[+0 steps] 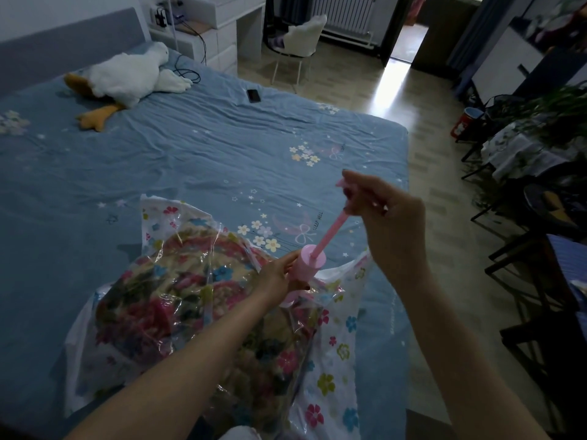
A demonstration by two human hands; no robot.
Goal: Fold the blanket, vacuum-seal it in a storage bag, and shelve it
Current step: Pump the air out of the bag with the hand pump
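The folded blanket (190, 300) lies inside the storage bag (330, 360), which rests on the bed (158, 160) at the near edge. The film over the blanket is loose and wrinkled, so the air appears only partly drawn out; sealing is in progress and shelving is not yet begun.

The hand pump (309, 262) stands on the bag's valve, tilted toward the right. The left hand (276, 277) grips the pink pump cylinder just below its cap. The right hand (381, 214) is closed around the pump handle (344, 185), with the plunger rod (328, 233) extended well out of the cylinder.

Procedure for this step:

1. Press the cylinder firmly down onto the valve with the left hand. The seat of the pump on the valve is hidden behind the hand, so confirm contact by feel.
2. Bring the cylinder nearer to upright; a tilted base is likely to leak at the valve.
3. Drive the rod in line with the cylinder axis. Side load may bend the thin rod or lift the base.
4. Use full strokes until the film draws tight against the blanket.
5. Check that the bag's zip closure is shut; it cannot be verified from this view.
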